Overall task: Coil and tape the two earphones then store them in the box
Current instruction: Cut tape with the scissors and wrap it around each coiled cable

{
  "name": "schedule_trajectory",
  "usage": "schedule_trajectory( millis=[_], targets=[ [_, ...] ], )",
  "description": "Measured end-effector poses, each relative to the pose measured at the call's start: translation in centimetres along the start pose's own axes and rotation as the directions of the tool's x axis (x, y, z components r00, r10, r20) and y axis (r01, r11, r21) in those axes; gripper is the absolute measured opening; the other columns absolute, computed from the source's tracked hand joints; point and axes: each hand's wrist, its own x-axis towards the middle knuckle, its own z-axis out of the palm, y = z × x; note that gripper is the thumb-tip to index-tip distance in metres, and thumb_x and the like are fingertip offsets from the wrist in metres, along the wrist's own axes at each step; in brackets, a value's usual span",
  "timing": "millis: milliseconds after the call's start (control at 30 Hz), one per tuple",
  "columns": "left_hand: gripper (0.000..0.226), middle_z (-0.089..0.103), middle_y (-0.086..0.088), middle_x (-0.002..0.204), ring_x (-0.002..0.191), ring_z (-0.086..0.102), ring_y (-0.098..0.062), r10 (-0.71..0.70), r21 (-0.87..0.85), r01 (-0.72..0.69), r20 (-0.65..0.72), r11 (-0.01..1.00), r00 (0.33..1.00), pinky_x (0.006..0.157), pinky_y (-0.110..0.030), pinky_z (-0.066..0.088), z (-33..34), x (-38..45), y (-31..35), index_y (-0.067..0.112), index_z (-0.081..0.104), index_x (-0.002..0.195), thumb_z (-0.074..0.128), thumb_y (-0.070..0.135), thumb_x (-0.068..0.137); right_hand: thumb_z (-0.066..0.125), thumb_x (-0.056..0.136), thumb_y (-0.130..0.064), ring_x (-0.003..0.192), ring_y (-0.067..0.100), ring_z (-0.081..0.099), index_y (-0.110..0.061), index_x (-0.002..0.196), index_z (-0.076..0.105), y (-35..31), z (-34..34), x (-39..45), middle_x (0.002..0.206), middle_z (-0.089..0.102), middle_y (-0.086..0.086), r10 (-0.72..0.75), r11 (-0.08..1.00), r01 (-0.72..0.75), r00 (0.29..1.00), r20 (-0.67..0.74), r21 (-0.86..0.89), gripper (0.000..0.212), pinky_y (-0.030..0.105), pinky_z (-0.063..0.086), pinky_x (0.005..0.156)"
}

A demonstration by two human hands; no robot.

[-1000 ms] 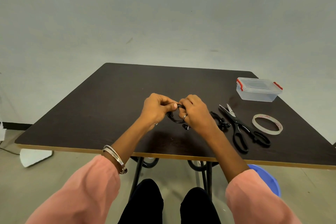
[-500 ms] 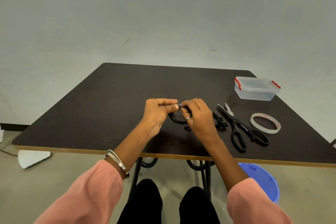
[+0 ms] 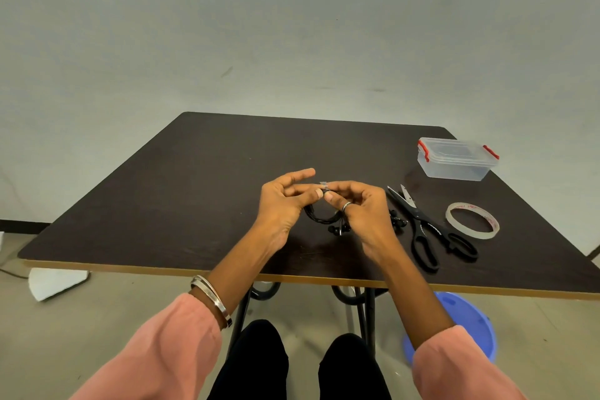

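Dark table (image 3: pixel 194 191) — both hands now pinched on the coiled earphone (image 3: pixel 319 219), left hand's (image 3: pixel 279 204) outer fingers newly splayed.

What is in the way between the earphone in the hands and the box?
The coiled earphone sits between both hands. On the way to the box lie the second earphone and the scissors on the table, easy to lift over. The box's lid is on, with red clips.

Earphones we count: two, a coiled earphone (image 3: pixel 319 217) and a second earphone (image 3: pixel 397 221)
Scissors (image 3: pixel 428 230): one
Tape roll (image 3: pixel 472 220): one
Box (image 3: pixel 456 159): one
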Motion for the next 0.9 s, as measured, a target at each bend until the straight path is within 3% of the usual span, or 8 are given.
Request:
schedule_trajectory(
  millis=[200, 333, 467, 600, 667, 800, 900],
  targets=[
    [0.044, 0.076, -0.008, 0.084, 0.084, 0.073, -0.015, -0.039, 0.097, 0.039, -0.009, 0.995, 0.999, 0.099, -0.039, 0.048, -0.3, 0.5, -0.1, 0.011, 0.063, 0.118, 0.075, 0.001, 0.077, 0.065, 0.085, 0.001, 0.094, 0.011, 0.068, -0.015, 0.093, 0.074, 0.2, -0.1, -0.3, 0.093, 0.074, 0.0, -0.055, 0.998, 0.056, 0.998, 0.023, -0.036, 0.02, 0.027, 0.053, 0.085],
    [0.036, 0.074, -0.009, 0.08, 0.07, 0.069, -0.011, -0.086, 0.15, 0.077, 0.048, 0.986, 0.995, 0.07, -0.027, 0.053, -0.7, 0.8, 0.0, 0.006, 0.065, 0.114, 0.074, 0.004, 0.079, 0.066, 0.084, 0.001, 0.09, 0.008, 0.068, -0.017, 0.092, 0.075, 0.6, -0.8, 0.0, 0.09, 0.074, -0.003, -0.198, 0.961, 0.209, 0.977, 0.075, -0.18, 0.021, 0.024, 0.052, 0.083],
    [0.026, 0.073, -0.007, 0.074, 0.059, 0.065, -0.008, -0.21, 0.036, 0.208, 0.069, 0.977, 0.975, 0.052, -0.019, 0.044, -0.6, 0.9, 0.2, -0.001, 0.069, 0.105, 0.072, 0.001, 0.08, 0.063, 0.081, 0.012, 0.086, 0.007, 0.067, -0.012, 0.095, 0.076, 1.1, -2.2, 0.3, 0.09, 0.071, 0.0, -0.422, 0.795, 0.475, 0.88, 0.218, -0.378, 0.03, 0.018, 0.053, 0.078],
    [0.017, 0.072, -0.007, 0.071, 0.052, 0.063, -0.007, -0.287, -0.021, 0.288, 0.057, 0.957, 0.956, 0.047, -0.018, 0.043, -0.2, 0.8, 0.1, -0.002, 0.071, 0.097, 0.072, 0.001, 0.08, 0.064, 0.075, 0.014, 0.077, 0.009, 0.059, -0.011, 0.092, 0.077, 1.2, -3.3, 0.7, 0.087, 0.066, 0.003, -0.485, 0.607, 0.597, 0.801, 0.35, -0.525, 0.032, 0.007, 0.046, 0.07],
    [0.014, 0.071, -0.008, 0.069, 0.05, 0.061, -0.006, -0.31, -0.027, 0.312, 0.044, 0.95, 0.95, 0.046, -0.018, 0.042, 0.1, 0.7, -0.1, -0.002, 0.071, 0.094, 0.072, 0.002, 0.081, 0.068, 0.076, 0.008, 0.078, 0.007, 0.058, -0.012, 0.092, 0.077, 1.2, -3.6, 0.7, 0.09, 0.066, 0.004, -0.486, 0.574, 0.62, 0.784, 0.387, -0.535, 0.027, 0.006, 0.045, 0.07],
    [0.012, 0.07, -0.004, 0.063, 0.051, 0.059, -0.008, -0.304, -0.009, 0.305, 0.023, 0.952, 0.952, 0.047, -0.019, 0.041, 0.1, 0.6, -0.5, 0.0, 0.072, 0.091, 0.073, 0.005, 0.081, 0.073, 0.077, 0.002, 0.087, 0.011, 0.065, -0.014, 0.092, 0.077, 1.2, -3.9, 0.2, 0.102, 0.067, 0.002, -0.426, 0.721, 0.556, 0.827, 0.368, -0.415, 0.022, 0.018, 0.052, 0.076],
    [0.012, 0.073, -0.006, 0.069, 0.056, 0.062, -0.008, -0.271, -0.004, 0.271, 0.026, 0.963, 0.962, 0.051, -0.02, 0.041, -0.2, 0.7, -0.5, 0.001, 0.072, 0.093, 0.073, 0.006, 0.081, 0.079, 0.071, -0.005, 0.091, 0.02, 0.069, -0.012, 0.09, 0.073, 0.8, -3.4, -0.4, 0.105, 0.068, 0.005, -0.265, 0.933, 0.308, 0.938, 0.223, -0.188, 0.021, 0.033, 0.058, 0.08]
  ],
)
